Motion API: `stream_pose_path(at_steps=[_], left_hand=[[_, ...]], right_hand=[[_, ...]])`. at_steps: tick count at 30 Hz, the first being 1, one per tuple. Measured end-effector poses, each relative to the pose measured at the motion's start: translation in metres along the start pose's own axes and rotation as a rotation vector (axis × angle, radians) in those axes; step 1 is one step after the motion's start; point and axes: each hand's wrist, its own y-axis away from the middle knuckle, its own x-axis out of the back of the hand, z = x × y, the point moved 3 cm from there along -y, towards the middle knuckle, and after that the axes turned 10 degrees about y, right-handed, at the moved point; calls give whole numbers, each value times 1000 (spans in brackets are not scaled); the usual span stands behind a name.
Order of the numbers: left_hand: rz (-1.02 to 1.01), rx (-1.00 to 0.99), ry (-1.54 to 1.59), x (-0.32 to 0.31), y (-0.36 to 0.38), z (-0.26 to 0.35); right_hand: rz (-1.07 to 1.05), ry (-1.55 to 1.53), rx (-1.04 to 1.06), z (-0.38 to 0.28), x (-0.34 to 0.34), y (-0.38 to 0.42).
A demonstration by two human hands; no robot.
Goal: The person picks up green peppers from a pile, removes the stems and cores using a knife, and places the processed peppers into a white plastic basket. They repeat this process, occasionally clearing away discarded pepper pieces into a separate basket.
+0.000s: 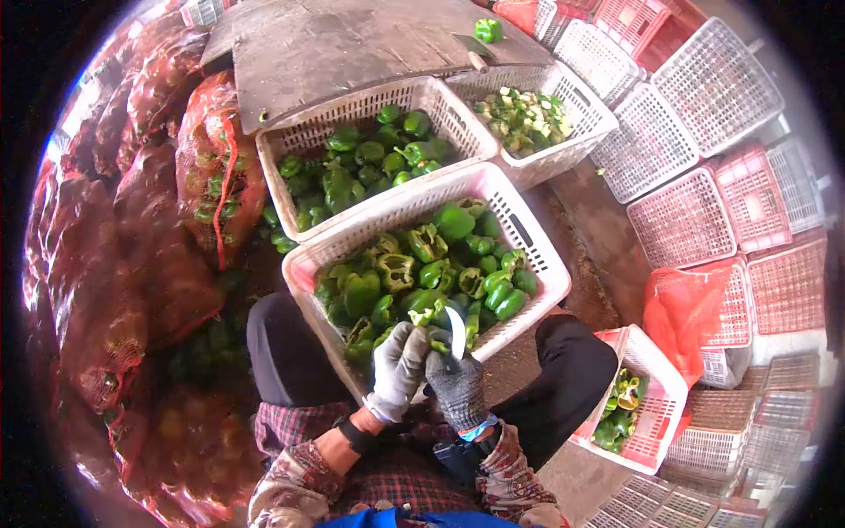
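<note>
My left hand, in a pale grey glove, is closed at its fingertips on a green bell pepper, mostly hidden between the hands. My right hand, in a darker grey glove, grips a knife whose curved bright blade points up. Its handle is hidden in the fist. Both hands meet over the near edge of a white plastic crate. Inside lie whole and cut green peppers, several opened with pale insides showing.
Behind stands a crate of green peppers; beside it, another holds pale chopped pieces. A wooden board bears one pepper and a cleaver. Red mesh sacks crowd the left. Stacked crates line the right.
</note>
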Motion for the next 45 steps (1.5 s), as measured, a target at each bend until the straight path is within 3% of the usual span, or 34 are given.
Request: stream_pose_path(at_steps=[1, 3, 4, 5, 7, 9, 12, 13, 15, 17, 20, 21, 23, 25, 27, 28, 31, 33, 34, 37, 40, 45], left_hand=[[88, -49, -68, 29, -10, -36], [168, 35, 162, 19, -10, -29], [172, 22, 189, 14, -11, -23], [157, 86, 194, 14, -13, -20], [123, 202, 215, 17, -23, -13], [140, 97, 15, 37, -43, -19], [-277, 63, -655, 62, -48, 26], [-249, -128, -895, 67, -41, 52], [-53, -110, -629, 90, -26, 108], [174, -170, -125, 126, 4, 164], [604, -383, 13, 221, 67, 204], [768, -433, -10, 263, 89, 195], [948, -385, -140, 337, 131, 153], [1091, -308, -79, 391, 155, 91], [1047, -236, -210, 399, 172, 26], [1025, -185, -486, 403, 179, -13], [788, 101, -1095, 380, 186, -50], [685, 220, -1530, 373, 190, -64], [680, 180, -1582, 374, 190, -70], [686, 341, -1447, 386, 185, -87], [868, 494, -1220, 407, 172, -96], [736, 344, -1252, 407, 168, -85]], right_hand=[[-27, 21, -120, 7, -3, 4], [-95, 60, -353, 18, -8, 15], [-1, -294, -342, 15, -12, 14], [112, -573, -507, 11, -17, 16], [68, -544, -507, 15, -11, 7], [-8, -466, -574, -8, 13, -19], [-85, -410, -583, -53, 63, -90], [-79, -389, -515, -56, 83, -124], [-46, -343, -337, -54, 107, -194], [-8, -283, -243, -48, 112, -238], [18, -197, -200, -37, 92, -217], [7, -175, -202, -31, 81, -188], [-25, -141, -259, -14, 55, -119], [-70, -119, -360, -1, 29, -53], [-108, -83, -527, 6, 10, -3], [-134, -60, -653, 8, -2, 23], [-223, -51, -851, 26, -22, 74], [-260, -38, -907, 32, -27, 86], [-266, -32, -919, 32, -29, 87], [-277, -17, -920, 37, -30, 82], [-281, -5, -921, 38, -29, 78], [-288, 12, -916, 41, -27, 75]])
